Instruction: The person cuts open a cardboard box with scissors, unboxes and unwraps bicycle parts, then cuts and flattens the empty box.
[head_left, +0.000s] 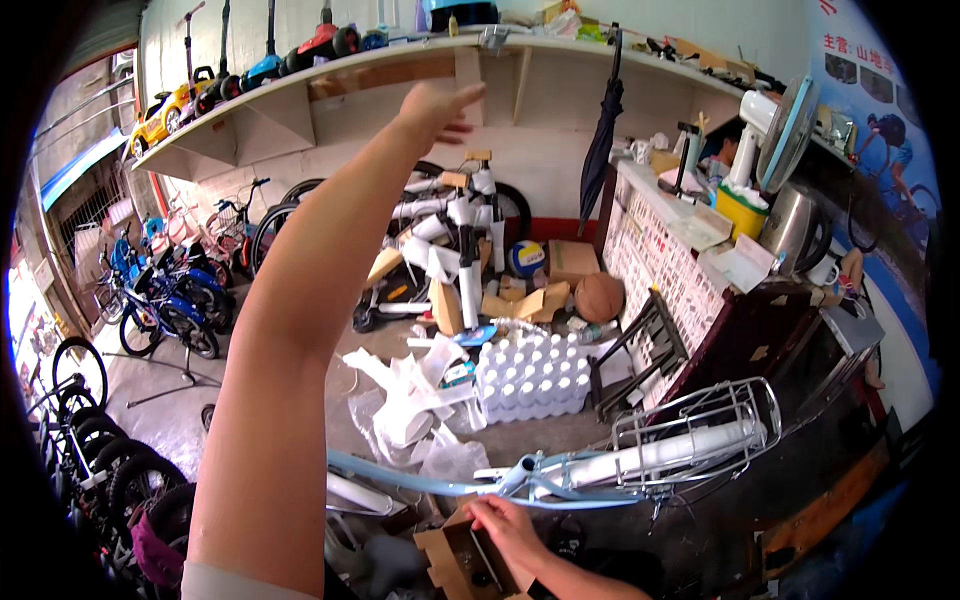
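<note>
At 8 o'clock a row of black bicycle tires [125, 470] is lining the edge, while at 9 o'clock several blue bicycles [165, 300] are standing on the floor. At 10 o'clock a yellow toy car [163, 120] is resting on the long wall shelf [270, 113]. The left arm is rising from 7 o'clock, and the left hand [435, 112] is hovering just short of 12 o'clock, in front of the shelf; its grip is showing wide and bare, index finger pointing toward 3 o'clock. At 6 o'clock an open cardboard box [437, 553] is lying below the bicycle frame. The right hand [510, 528] is touching the box's upper rim, its fingertips bending close together; whether this narrow grip is actually clasping the cardboard, I cannot tell. Just above the hand, a light-blue bicycle frame [516, 478] is stretching from 7 to 4 o'clock, where a silver wire rack [700, 437] is sitting over its white-wrapped part. Toward 5 o'clock, nearer the centre, a pack of white-capped bottles [535, 377] is standing. At 1 o'clock a dark umbrella [601, 130] is hanging; at 3 o'clock a brown basketball [600, 298] is lying. At 2 o'clock a fan [786, 135] is standing on the bench [690, 232].
</note>
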